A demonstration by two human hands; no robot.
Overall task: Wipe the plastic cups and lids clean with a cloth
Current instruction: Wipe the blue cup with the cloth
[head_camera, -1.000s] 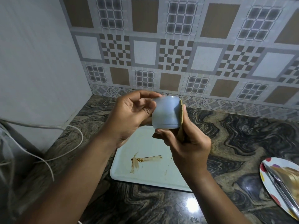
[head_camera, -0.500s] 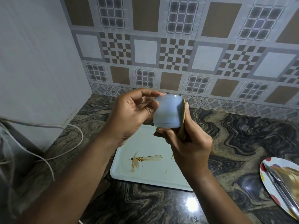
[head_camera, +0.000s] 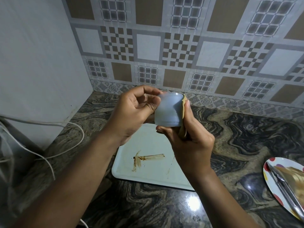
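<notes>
— What lies under the fingers?
— The big dark counter [head_camera: 246, 137], well below them. Right under the fingers on it is a white tray [head_camera: 148, 176] with a brown smear [head_camera: 148, 157]. Far to the right of the fingers sits a spotty plate [head_camera: 269, 178].
— What do the hands do?
— The left hand [head_camera: 131, 116] has its fingers bent round the left side of a pale blue cup [head_camera: 167, 111] and grips it up in the air. The right hand [head_camera: 192, 145] has its fingers closed tight on a tan cloth [head_camera: 183, 111]. They press the cloth on the right side of the cup, and the thumb sits just under the cup.
— So where is the cup?
— Between the fingers of both hands, touching both, high over the tray.
— Which step is this?
— I think it is wiping the outside of one cup. I see no lids and no other cups, so I cannot tell how much is left.
— What comes next?
— I think the left fingers need to turn the cup a little, so the cloth meets a new part. The grip should be soft, since a thin cup may bend or slip. The inside may need a wipe too.
</notes>
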